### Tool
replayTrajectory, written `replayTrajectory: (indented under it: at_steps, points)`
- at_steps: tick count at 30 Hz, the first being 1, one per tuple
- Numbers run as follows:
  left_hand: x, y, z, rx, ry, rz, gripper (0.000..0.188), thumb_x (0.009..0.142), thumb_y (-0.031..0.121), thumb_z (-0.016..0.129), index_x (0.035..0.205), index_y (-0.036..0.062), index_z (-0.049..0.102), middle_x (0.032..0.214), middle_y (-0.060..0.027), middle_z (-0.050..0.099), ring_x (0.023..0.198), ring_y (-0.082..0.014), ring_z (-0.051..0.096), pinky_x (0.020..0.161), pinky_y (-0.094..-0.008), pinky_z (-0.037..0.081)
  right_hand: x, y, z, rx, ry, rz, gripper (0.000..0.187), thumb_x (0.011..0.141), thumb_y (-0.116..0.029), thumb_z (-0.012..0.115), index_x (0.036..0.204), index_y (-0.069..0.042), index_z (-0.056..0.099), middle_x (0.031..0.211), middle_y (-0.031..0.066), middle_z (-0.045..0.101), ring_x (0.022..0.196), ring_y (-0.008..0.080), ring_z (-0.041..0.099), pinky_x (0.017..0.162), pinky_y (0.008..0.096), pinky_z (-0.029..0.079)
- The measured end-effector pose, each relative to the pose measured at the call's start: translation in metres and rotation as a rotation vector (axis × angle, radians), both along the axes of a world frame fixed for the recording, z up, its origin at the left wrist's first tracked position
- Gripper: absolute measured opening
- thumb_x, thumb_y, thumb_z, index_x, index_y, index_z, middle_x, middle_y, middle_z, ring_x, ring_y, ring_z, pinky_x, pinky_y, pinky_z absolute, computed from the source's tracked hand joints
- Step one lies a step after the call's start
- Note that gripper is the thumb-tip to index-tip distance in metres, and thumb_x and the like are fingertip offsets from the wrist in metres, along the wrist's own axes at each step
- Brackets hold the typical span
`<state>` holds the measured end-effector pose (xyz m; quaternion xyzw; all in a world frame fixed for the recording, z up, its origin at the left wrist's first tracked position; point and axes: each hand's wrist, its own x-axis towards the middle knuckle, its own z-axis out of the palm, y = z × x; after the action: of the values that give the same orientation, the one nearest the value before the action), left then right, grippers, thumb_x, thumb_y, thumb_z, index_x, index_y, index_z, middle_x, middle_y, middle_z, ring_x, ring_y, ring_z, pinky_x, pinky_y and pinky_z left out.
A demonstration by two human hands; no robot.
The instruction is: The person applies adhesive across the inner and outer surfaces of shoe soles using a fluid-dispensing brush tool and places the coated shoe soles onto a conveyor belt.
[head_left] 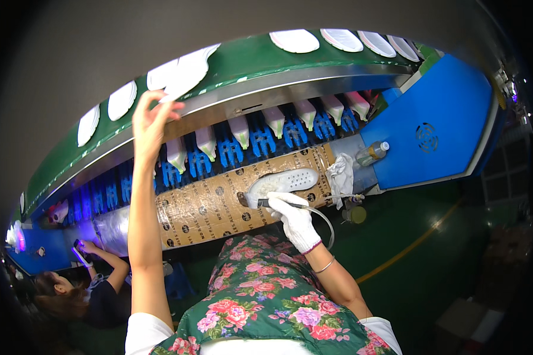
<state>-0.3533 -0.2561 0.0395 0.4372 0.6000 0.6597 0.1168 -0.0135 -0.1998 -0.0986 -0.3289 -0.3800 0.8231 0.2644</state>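
Note:
My bare left hand (153, 121) is raised at the near edge of the green conveyor belt (237, 62), fingers spread. Its fingertips are at the near end of a white shoe sole (189, 74), which slants over the belt's edge and overlaps another sole; a firm grip does not show. My right hand (295, 223), in a white glove, is closed round a slim dark pen-like tool (266, 203) with a thin pale hose (330, 228) trailing from it. The tool lies over the near side of a grey-white shoe sole (293, 179) with small holes, lying on the brown-taped bench (198, 216).
Blue clamps (262, 142) and hanging pale shoe-shaped pieces (238, 131) line a rack beneath the belt. A clear bottle (371, 154) and crumpled white cloth (340, 174) rest at the bench's right end, beside a blue machine housing (435, 121). Another person (80, 293) works at far left.

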Motion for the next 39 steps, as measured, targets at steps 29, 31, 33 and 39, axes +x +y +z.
replayTrajectory:
  at_steps: [29, 31, 33, 39]
  points:
    - [0.208, -0.201, -0.119, 0.219, -1.655, -0.75, 0.121, 0.076, 0.095, 0.015, 0.151, 0.002, 0.035, 0.137, -0.0285, 0.052, 0.126, -0.052, 0.05, 0.106, -0.0589, 0.041, -0.058, -0.06, 0.121, 0.482, 0.096, 0.436, 0.02, 0.084, -0.003, 0.076, 0.103, 0.0, 0.073, 0.095, 0.0059, 0.073, 0.082, 0.0122, 0.068, 0.072, 0.025, 0.056]
    - [0.197, -0.184, -0.101, 0.182, -1.565, -0.606, 0.119, 0.076, 0.095, 0.012, 0.137, -0.0001, 0.049, 0.119, -0.022, 0.061, 0.106, -0.0446, 0.063, 0.09, -0.0541, 0.052, -0.061, -0.06, 0.124, 0.494, 0.076, 0.412, 0.021, 0.083, -0.002, 0.076, 0.103, 0.0, 0.073, 0.095, 0.0072, 0.073, 0.082, 0.0123, 0.069, 0.073, 0.0253, 0.056]
    - [0.188, -0.169, -0.08, 0.143, -1.577, -0.394, 0.118, 0.076, 0.095, 0.008, 0.121, -0.0021, 0.059, 0.103, -0.0169, 0.066, 0.087, -0.0364, 0.068, 0.074, -0.0477, 0.057, -0.069, -0.051, 0.133, 0.737, 0.114, 0.404, 0.021, 0.08, -0.002, 0.077, 0.101, 0.0, 0.074, 0.095, 0.01, 0.074, 0.083, 0.0146, 0.07, 0.074, 0.0277, 0.056]
    - [0.179, -0.155, -0.054, 0.29, -1.47, -0.298, 0.121, 0.073, 0.096, 0.001, 0.115, -0.0015, 0.06, 0.092, -0.0217, 0.068, 0.082, -0.0336, 0.069, 0.071, -0.0454, 0.058, -0.093, -0.05, 0.145, 1.229, 0.219, 0.225, 0.022, 0.074, -0.001, 0.079, 0.095, 0.001, 0.074, 0.094, 0.0142, 0.074, 0.083, 0.0243, 0.07, 0.073, 0.0337, 0.054]
